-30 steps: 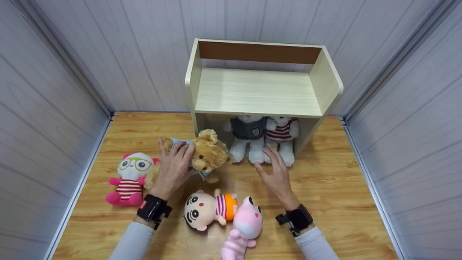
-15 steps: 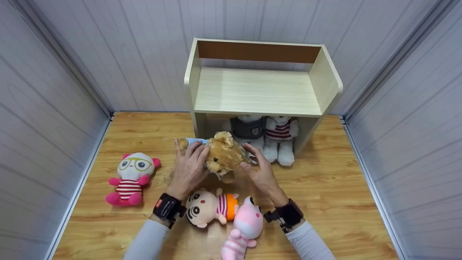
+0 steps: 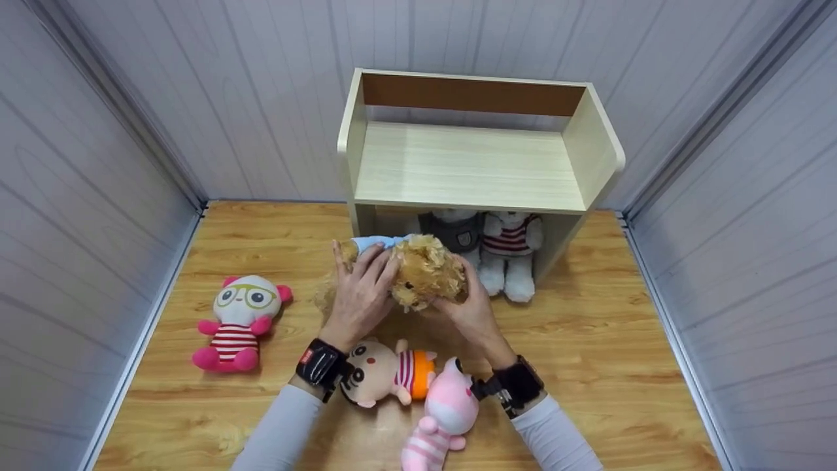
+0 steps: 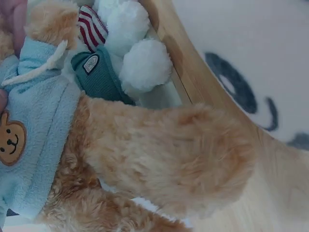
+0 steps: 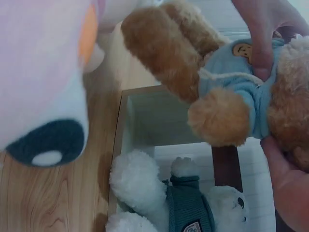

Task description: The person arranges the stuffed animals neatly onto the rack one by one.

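Shifting rightward with the left hand (image 3: 363, 294), the brown bear (image 3: 428, 271) is now staying between both hands, nearer the right hand (image 3: 476, 317). Supporting head and torso together (soft plush is probably sagging otherwise) is looking wise. Left fingers are gripping its torso; right thumb and fingers, parted, are clasping its head.

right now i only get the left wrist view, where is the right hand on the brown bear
Observer: The right hand holds the brown bear at its head end, as the head view shows.
Operator: ok, any toy off to the left of the shelf
Observer: Yes, a pink and white panda with green glasses is on the floor, left of the shelf.
Operator: and anything next to the doll in orange shorts
Observer: A pink striped toy lies right beside the doll in orange shorts.
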Demonstrator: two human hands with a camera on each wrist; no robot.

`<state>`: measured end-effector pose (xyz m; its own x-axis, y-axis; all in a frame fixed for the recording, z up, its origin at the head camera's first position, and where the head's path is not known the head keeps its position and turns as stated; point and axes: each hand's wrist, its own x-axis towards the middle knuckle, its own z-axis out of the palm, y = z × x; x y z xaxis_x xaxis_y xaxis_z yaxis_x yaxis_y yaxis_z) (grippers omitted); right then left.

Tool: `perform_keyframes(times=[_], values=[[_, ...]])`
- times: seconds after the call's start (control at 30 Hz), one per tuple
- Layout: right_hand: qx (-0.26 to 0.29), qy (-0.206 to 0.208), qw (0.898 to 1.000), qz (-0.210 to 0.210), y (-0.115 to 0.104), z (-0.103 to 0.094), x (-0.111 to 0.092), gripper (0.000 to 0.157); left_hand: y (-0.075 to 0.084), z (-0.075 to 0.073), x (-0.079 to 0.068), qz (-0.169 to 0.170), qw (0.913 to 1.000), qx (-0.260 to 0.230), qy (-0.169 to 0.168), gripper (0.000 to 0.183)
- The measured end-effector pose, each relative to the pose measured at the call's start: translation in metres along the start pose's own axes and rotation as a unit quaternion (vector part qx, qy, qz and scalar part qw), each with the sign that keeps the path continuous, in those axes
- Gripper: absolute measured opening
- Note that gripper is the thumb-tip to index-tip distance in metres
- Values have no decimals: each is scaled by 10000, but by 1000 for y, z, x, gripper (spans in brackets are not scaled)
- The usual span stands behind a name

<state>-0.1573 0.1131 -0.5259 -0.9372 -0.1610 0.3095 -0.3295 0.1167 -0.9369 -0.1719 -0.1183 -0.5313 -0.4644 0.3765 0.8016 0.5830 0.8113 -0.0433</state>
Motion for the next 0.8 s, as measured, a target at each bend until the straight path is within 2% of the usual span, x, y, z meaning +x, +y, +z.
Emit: perform_keyframes(times=[0.1,0.2,0.3,0.37,0.43,0.47,0.5,0.57,0.67,0.7,0.73,0.8], values=[[59,268,9995,-178,-1,-2,0,70,2,0,1,2,9999,-61,-114,86],[-7,499,9980,-397,-1,-7,0,65,0,0,0,-127,9992,-330,-162,101],[32,631,9966,-533,-1,-15,2,63,-6,-2,-5,-547,9945,-896,12,115],[77,678,9962,-543,-2,-21,4,63,-9,-2,-8,-975,9842,-1474,92,120],[263,659,9961,-533,-4,-26,6,64,-11,-2,-9,-1467,9657,-2144,29,123],[323,657,9959,-523,-5,-28,6,65,-12,-2,-9,-1736,9532,-2475,-92,123],[429,633,9959,-491,-6,-30,7,66,-13,-2,-9,-1993,9386,-2806,-218,122],[639,544,9953,-475,-8,-32,8,67,-14,-2,-8,-2533,9040,-3400,-559,112],[812,429,9943,-538,-10,-34,10,65,-15,-2,-5,-3194,8541,-3960,-1082,93],[839,395,9940,-575,-10,-34,11,65,-14,-2,-5,-3359,8401,-4075,-1240,89],[846,346,9938,-631,-10,-34,12,64,-14,-2,-5,-3500,8309,-4095,-1394,84],[885,263,9932,-709,-10,-33,14,63,-11,-2,-6,-3678,8223,-4032,-1612,77]])
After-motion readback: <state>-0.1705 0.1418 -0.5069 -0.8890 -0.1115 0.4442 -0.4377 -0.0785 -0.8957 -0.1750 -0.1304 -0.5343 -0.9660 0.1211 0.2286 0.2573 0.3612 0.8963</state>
